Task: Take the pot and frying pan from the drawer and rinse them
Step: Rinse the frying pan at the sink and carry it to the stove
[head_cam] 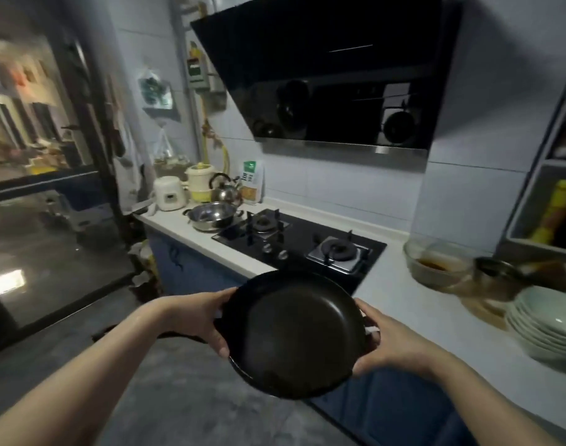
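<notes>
A black round frying pan [294, 333] is held in the air in front of the counter edge, tilted toward me so its dark inside shows. My left hand [204, 317] grips its left rim, and my right hand [388, 339] grips its right rim. A dark handle sticks out to the left behind my left forearm. A steel pot [212, 216] with two side handles stands on the white counter, left of the gas hob. No drawer or sink is in view.
A black two-burner gas hob [301, 243] sits in the white counter [413, 304] under a black range hood [333, 78]. A kettle, rice cooker and packets crowd the far left corner. At right are a glass bowl [436, 262] and stacked pale plates [545, 326]. Grey floor lies left.
</notes>
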`<move>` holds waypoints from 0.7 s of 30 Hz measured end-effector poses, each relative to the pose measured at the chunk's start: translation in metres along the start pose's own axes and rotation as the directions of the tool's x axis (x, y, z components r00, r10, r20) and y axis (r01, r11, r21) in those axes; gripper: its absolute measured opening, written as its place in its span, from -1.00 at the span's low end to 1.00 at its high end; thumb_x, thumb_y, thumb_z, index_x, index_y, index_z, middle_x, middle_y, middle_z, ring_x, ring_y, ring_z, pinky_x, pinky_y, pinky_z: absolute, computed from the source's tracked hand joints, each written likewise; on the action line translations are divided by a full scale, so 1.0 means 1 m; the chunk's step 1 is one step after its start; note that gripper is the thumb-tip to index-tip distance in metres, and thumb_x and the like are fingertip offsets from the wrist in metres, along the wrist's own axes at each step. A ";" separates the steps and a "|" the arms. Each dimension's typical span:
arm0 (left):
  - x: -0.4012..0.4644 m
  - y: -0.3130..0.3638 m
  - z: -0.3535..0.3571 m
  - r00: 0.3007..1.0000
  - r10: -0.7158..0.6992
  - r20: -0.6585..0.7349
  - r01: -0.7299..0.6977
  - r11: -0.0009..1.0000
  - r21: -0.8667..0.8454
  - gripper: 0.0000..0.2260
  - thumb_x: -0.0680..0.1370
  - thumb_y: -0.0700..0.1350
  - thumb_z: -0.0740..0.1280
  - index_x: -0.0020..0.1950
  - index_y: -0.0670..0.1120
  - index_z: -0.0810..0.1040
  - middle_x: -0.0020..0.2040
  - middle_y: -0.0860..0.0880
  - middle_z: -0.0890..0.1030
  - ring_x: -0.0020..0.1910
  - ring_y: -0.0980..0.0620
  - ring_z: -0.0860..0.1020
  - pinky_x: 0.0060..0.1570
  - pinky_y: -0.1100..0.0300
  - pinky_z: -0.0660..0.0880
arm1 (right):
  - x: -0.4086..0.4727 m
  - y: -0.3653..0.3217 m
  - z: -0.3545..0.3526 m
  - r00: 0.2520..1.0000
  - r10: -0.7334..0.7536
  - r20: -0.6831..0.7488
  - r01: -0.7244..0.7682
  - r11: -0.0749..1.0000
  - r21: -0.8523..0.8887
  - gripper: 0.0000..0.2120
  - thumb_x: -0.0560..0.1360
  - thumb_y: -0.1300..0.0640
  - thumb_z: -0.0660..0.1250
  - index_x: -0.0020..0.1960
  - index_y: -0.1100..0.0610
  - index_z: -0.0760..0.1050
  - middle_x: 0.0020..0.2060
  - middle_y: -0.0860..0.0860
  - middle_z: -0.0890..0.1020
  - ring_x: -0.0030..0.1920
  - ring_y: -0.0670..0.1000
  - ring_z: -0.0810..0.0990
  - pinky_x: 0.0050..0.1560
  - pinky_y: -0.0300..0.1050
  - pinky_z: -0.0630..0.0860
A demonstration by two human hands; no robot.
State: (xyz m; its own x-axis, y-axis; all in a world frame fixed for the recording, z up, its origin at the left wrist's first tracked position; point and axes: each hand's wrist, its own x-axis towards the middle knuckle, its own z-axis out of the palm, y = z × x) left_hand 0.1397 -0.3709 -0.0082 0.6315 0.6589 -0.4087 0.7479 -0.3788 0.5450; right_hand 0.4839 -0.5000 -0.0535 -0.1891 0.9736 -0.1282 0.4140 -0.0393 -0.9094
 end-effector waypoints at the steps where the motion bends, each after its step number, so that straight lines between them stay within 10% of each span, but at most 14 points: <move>1: 0.026 0.010 -0.001 0.999 0.033 0.027 -0.033 0.999 0.004 0.07 0.12 0.16 0.63 0.48 0.25 0.07 0.42 0.29 0.30 0.40 0.22 0.28 0.40 0.12 0.31 | -0.003 0.009 -0.014 0.999 0.020 -0.038 -0.020 1.000 0.005 -0.09 0.21 0.34 0.60 0.23 -0.39 0.24 0.09 0.01 0.64 0.04 0.00 0.67 0.09 -0.03 0.61; 11: 0.277 0.083 0.012 0.975 0.158 0.156 -0.160 0.987 -0.002 0.17 0.06 0.15 0.63 0.52 0.16 0.02 0.22 0.26 0.42 0.08 0.30 0.46 -0.01 0.35 0.51 | 0.022 0.121 -0.164 0.953 0.222 -0.208 -0.210 0.975 0.079 -0.02 0.17 0.36 0.62 0.21 -0.38 0.17 0.19 0.08 0.50 0.03 0.17 0.67 0.01 0.05 0.64; 18: 0.413 0.087 0.037 0.935 0.288 0.207 -0.273 0.957 -0.097 0.17 0.08 0.18 0.61 0.47 0.18 -0.08 0.16 0.47 0.47 0.21 0.47 0.39 0.21 0.53 0.28 | 0.076 0.201 -0.230 0.937 0.282 -0.207 -0.260 0.957 0.128 0.02 0.16 0.37 0.64 0.21 -0.38 0.13 0.23 -0.09 0.43 0.14 0.03 0.62 0.09 0.05 0.62; 21: 0.453 0.078 0.045 0.946 0.254 0.202 -0.230 0.964 -0.135 0.33 -0.01 0.32 0.59 0.55 0.09 -0.14 0.25 0.31 0.45 0.30 0.25 0.40 0.28 0.40 0.33 | 0.095 0.228 -0.243 0.935 0.299 -0.190 -0.270 0.949 0.163 0.06 0.17 0.37 0.64 0.22 -0.42 0.09 0.27 -0.10 0.41 0.18 0.04 0.59 0.09 0.03 0.62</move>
State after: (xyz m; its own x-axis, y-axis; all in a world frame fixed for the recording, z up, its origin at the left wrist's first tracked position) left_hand 0.4930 -0.1312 -0.1841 0.8287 0.3958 -0.3957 0.5479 -0.4293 0.7180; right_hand 0.7765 -0.3615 -0.1768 0.1159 0.9415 -0.3166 0.2986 -0.3370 -0.8929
